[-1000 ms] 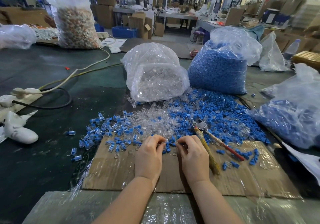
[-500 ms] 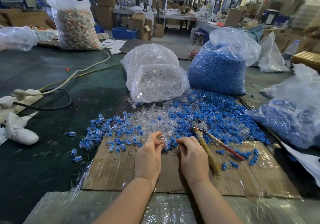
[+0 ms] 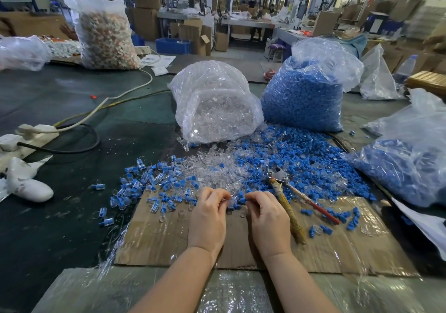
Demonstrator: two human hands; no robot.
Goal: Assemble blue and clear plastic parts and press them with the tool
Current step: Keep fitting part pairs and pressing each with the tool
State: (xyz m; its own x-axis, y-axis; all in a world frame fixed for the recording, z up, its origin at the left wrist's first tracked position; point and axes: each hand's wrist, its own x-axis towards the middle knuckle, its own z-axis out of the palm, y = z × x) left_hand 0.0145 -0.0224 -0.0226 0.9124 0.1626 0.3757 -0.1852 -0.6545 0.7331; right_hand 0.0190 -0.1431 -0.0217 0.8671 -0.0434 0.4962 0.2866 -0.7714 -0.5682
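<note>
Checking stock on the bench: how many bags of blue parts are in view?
2. One upright bag of blue parts stands behind the loose pile, right of the bag of clear parts. The other lies at the right edge, partly cut off. More may sit out of frame.

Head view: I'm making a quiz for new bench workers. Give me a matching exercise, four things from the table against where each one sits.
Things:
1. bag of clear parts
2. bag of blue parts
3. pliers
4. white shoe

Places:
A. far left edge of the table
B. just right of the right hand
C. behind the loose pile, centre
D. behind the loose pile, right of the clear bag

Pairs: 1-C, 2-D, 3-B, 4-A
</note>
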